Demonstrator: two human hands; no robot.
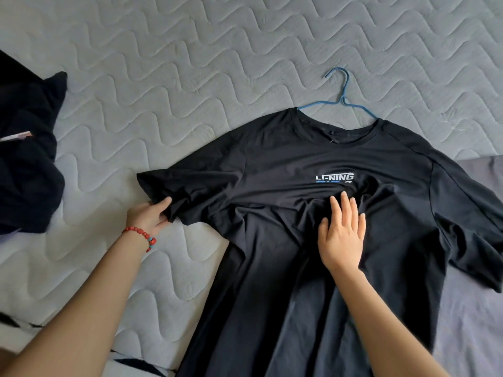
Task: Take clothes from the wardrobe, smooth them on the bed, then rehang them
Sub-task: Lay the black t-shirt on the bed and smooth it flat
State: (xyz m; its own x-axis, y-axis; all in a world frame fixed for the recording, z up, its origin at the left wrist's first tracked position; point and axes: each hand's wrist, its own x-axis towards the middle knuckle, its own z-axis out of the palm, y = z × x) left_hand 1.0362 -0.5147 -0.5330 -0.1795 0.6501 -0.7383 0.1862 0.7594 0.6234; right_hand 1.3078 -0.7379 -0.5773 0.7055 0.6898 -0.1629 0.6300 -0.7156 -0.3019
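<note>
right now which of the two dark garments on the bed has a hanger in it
The black t-shirt with the white chest logo, spread flat under both hands; a blue hanger sticks out of its collar. The dark garment bunched at the left edge shows none.

Pale grey quilted mattress (190, 77), wavy stitching, fills view. Grey-purple sheet (473, 322) over right edge. Patterned black-and-white fabric (130, 363) at bottom-left corner. Soft, even daylight.

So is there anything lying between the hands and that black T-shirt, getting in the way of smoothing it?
Nothing visible. The left hand grips the sleeve edge of the black T-shirt, and the right hand lies flat on its chest. The blue hanger sits in the collar, and the dark clothes pile lies apart at the left.
</note>
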